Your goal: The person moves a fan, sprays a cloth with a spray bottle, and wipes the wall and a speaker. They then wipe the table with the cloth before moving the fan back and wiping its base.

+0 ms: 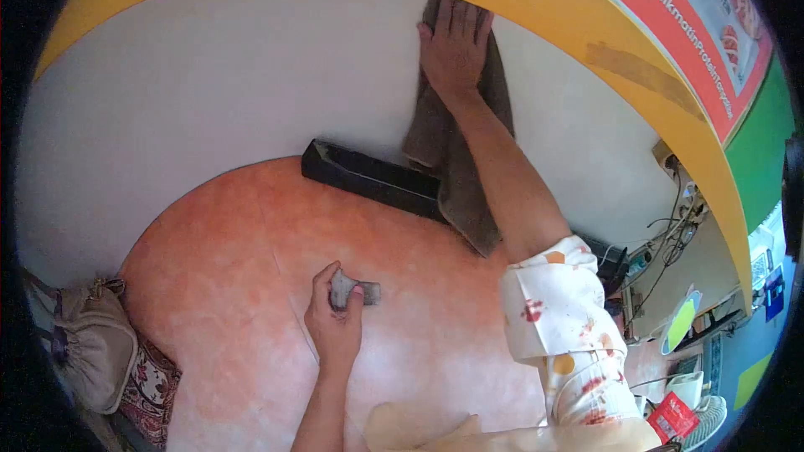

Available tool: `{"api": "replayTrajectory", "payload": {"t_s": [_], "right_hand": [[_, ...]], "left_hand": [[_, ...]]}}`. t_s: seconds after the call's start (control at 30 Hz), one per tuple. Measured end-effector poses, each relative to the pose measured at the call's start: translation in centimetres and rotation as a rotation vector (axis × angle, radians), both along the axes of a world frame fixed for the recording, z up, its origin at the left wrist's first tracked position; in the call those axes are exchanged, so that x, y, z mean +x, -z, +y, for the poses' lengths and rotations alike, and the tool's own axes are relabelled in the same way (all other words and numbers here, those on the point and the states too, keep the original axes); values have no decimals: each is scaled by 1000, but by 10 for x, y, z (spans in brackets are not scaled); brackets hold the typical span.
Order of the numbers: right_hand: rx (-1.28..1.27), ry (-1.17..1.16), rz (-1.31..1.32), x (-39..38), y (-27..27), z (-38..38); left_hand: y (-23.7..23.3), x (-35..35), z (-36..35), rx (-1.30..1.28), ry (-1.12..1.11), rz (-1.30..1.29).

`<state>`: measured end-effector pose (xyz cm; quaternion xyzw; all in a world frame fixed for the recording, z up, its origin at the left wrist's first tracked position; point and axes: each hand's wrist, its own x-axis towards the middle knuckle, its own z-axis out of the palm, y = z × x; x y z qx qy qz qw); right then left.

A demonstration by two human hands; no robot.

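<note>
Right hand (456,50) flat, fingers straight, against brown cloth (462,180) on white panel (251,75), upper centre of frame; cloth's long axis runs downward from hand. Left hand (335,326), farther, lower centre, pinches small grey object (370,293).

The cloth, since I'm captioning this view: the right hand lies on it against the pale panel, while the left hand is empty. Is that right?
Not quite: the left hand isn't empty; the head view shows it holding a small grey object. The right hand does lie on the cloth against the pale panel.
</note>
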<state>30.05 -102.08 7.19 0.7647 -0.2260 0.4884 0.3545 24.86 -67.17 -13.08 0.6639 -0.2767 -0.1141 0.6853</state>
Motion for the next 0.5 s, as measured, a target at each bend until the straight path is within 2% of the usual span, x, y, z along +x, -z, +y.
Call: {"api": "replayTrajectory", "payload": {"t_s": [0.2,0.3,0.4,0.5], "right_hand": [[-105,-155,95,63,8,22],[-139,-287,295,69,22,23],[-314,-350,552,58,48,14],[-362,-224,759,12,79,-3]], "left_hand": [[-2,-1,-1,-3,-10,-28],[-1,-1,0,27,-3,-21],[5,2,1,21,-11,-26],[3,1,1,27,-12,-10]]}}
